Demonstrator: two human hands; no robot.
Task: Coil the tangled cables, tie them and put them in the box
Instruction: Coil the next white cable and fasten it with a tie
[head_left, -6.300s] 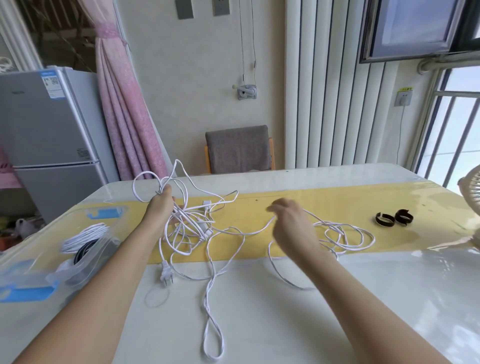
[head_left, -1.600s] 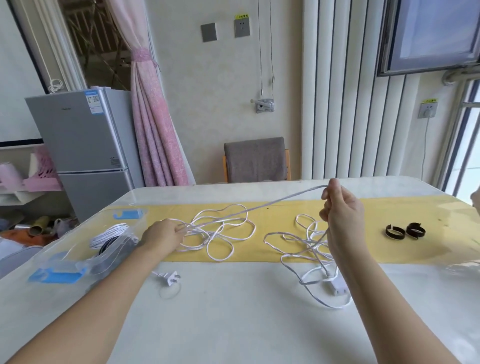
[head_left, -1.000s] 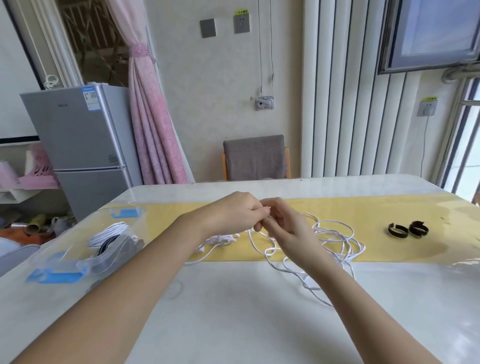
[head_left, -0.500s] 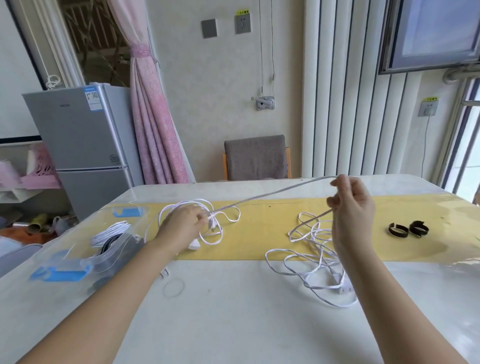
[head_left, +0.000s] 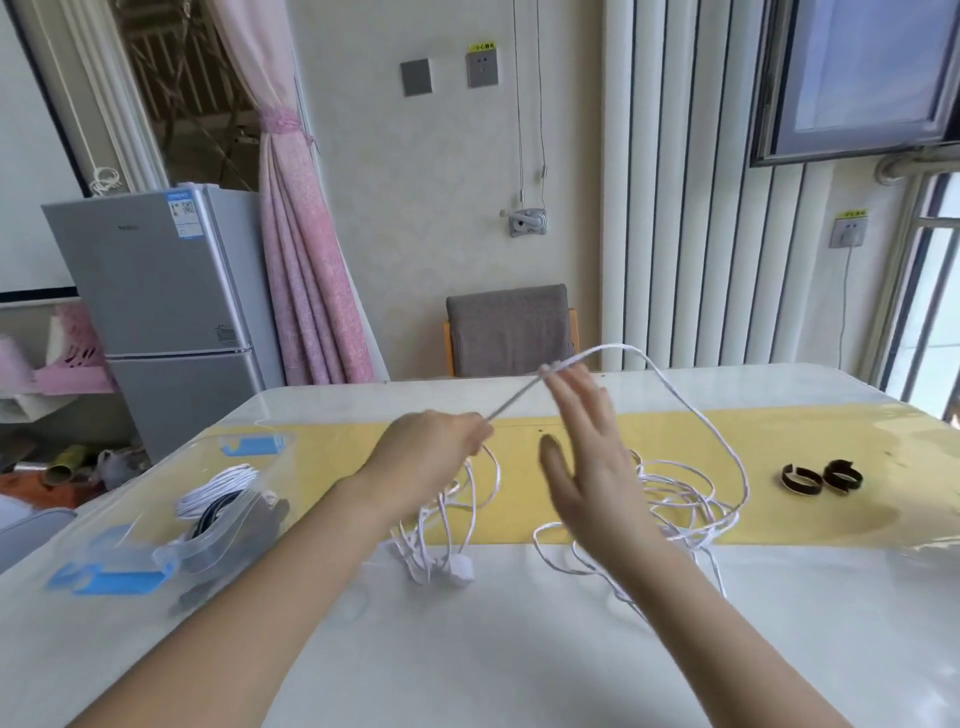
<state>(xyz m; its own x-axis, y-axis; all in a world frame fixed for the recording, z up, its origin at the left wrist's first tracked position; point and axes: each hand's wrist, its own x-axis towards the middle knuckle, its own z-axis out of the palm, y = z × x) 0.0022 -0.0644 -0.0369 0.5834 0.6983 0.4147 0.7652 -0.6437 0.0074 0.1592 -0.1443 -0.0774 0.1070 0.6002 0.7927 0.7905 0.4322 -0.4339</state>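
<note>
A long white cable (head_left: 691, 410) runs from my left hand (head_left: 434, 447) up over the fingertips of my right hand (head_left: 587, 457) and arcs down to a loose heap on the yellow runner. My left hand grips several gathered loops, which hang below it with a white plug (head_left: 460, 566) dangling near the table. My right hand is raised with straight, spread fingers, the strand lying across their tips. The clear plastic box (head_left: 156, 519) at the left holds a coiled white cable and a dark one.
Two black strap ties (head_left: 821, 475) lie on the yellow runner (head_left: 831, 441) at the right. A grey chair (head_left: 506, 327) stands behind the table's far edge. A fridge and a pink curtain stand at the back left.
My left hand moved right toward the middle with its loops. My right hand let go of its pinch on the strand, opened its fingers and shifted left toward my left hand.
</note>
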